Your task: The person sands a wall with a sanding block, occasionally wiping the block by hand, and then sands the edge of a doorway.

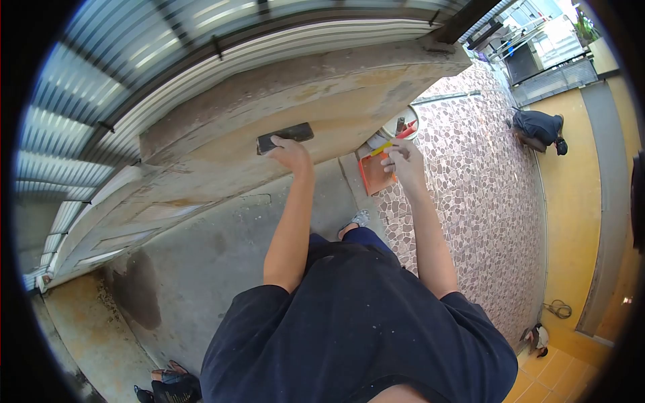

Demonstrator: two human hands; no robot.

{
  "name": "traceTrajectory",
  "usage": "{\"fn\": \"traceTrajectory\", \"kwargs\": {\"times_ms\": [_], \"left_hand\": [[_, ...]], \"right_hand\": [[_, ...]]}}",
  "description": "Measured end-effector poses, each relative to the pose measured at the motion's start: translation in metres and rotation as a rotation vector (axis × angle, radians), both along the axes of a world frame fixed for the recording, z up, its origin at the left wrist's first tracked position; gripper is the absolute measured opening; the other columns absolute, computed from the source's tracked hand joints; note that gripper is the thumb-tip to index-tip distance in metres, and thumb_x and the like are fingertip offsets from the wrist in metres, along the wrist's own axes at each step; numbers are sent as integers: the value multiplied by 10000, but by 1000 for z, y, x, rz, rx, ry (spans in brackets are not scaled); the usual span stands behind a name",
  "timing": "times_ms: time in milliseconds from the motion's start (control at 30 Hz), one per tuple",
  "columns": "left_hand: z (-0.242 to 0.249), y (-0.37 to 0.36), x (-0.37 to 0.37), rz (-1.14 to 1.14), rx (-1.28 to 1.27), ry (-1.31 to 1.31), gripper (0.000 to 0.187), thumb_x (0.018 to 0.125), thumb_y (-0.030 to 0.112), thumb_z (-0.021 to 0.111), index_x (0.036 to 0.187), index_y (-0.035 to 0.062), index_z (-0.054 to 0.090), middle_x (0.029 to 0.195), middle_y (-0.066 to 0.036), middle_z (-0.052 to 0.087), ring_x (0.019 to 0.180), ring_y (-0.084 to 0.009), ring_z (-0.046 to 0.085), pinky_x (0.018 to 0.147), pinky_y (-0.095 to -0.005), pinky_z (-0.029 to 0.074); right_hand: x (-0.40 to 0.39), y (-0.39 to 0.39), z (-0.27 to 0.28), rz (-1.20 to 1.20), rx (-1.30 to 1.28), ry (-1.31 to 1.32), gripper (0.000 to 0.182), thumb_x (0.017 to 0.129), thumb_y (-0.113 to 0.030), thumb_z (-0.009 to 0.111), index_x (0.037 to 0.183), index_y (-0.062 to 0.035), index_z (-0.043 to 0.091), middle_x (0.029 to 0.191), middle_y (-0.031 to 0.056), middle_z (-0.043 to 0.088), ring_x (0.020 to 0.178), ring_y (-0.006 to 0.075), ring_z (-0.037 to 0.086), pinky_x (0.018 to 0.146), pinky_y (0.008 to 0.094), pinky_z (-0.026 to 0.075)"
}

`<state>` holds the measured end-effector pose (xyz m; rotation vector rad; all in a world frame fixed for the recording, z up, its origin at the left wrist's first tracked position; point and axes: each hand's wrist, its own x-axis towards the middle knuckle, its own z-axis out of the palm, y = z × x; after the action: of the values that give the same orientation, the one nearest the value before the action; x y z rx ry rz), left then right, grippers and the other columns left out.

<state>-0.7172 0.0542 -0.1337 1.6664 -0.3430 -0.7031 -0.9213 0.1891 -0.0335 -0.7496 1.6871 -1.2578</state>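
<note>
My left hand (290,154) is closed on a black sanding block (295,135), its long flat shape lying against the pale plastered wall (342,117). The thumb is on the block's near edge. My right hand (405,163) is out in front, fingers loosely curled and apart. By its fingertips is a thin yellow strip (381,150), overlapping an orange-rimmed tray (363,176) on the ground. Just beyond that hand stands a white bucket (414,119) with red-handled and dark tools (406,129) in it.
Corrugated sheeting (127,67) rises above the wall ledge. Grey concrete (222,248) meets stone-patterned paving (470,201) near my feet. One person (537,129) bends by the yellow wall (571,181); others are at lower right (537,338) and lower left (173,385). A coiled cable (557,309) lies right.
</note>
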Motion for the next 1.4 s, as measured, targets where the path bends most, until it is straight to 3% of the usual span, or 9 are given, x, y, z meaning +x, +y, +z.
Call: {"fn": "traceTrajectory", "kwargs": {"times_ms": [133,267,433,567,700,833,1000,1133,1400], "left_hand": [[-33,5,-31,-389,2,199,509,1067,255,490,1251,-212,410,1216,-298,599,1041,-324,645,838,-452,521],[-41,0,-116,-322,-61,314,431,1058,230,508,1237,-161,485,1221,-250,615,1030,-293,641,808,-450,537],[-51,-32,-97,125,-306,230,510,1092,336,403,1322,-116,455,1263,-230,584,1040,-324,673,846,-442,584],[43,-30,-84,382,-62,236,547,1083,348,416,1295,-156,408,1261,-350,563,1079,-446,641,887,-500,540],[25,-35,-114,430,62,154,553,1084,342,405,1256,-183,401,1256,-458,513,1123,-536,586,903,-539,495],[-45,-22,-212,145,-59,-118,524,1079,304,443,1220,-201,432,1245,-403,555,1135,-465,607,953,-480,483],[10,-14,-252,9,126,294,474,1086,269,431,1310,-149,439,1279,-306,579,1096,-362,624,970,-436,472],[-19,-14,-213,117,-126,326,459,1092,266,416,1316,-134,443,1321,-298,553,1128,-348,613,985,-432,457],[-8,-31,-248,222,218,130,547,1095,243,419,1374,-200,262,1301,-419,498,1173,-419,597,985,-430,470]], "right_hand": [[-57,-22,16,-13,-112,162,276,938,20,541,1209,33,589,1006,122,671,761,156,672,643,266,565],[-102,-46,42,-60,-288,436,197,945,-35,595,1124,25,650,935,94,680,762,123,637,628,262,523],[-135,-73,92,-166,-650,795,159,921,-58,667,1070,-4,660,945,92,660,772,151,602,659,303,506],[-160,-100,109,-234,-788,1118,150,874,-56,711,1012,-32,657,949,91,633,898,237,587,789,360,470],[-174,-137,106,-207,-998,1309,146,855,-64,726,976,-40,647,943,110,623,930,301,562,866,426,425],[-171,-158,97,-222,-1131,1277,144,863,32,705,976,-17,631,948,112,621,901,303,577,828,413,442],[-174,-167,97,-41,-1265,1152,204,889,104,630,1060,-6,611,980,124,654,875,290,615,815,396,476],[-181,-170,122,255,-1329,1319,179,949,83,557,1112,13,583,1066,162,678,911,292,614,808,411,496],[-208,-189,133,253,-1332,1490,106,945,-76,576,1034,-20,588,996,146,599,915,304,540,839,438,437]]}}
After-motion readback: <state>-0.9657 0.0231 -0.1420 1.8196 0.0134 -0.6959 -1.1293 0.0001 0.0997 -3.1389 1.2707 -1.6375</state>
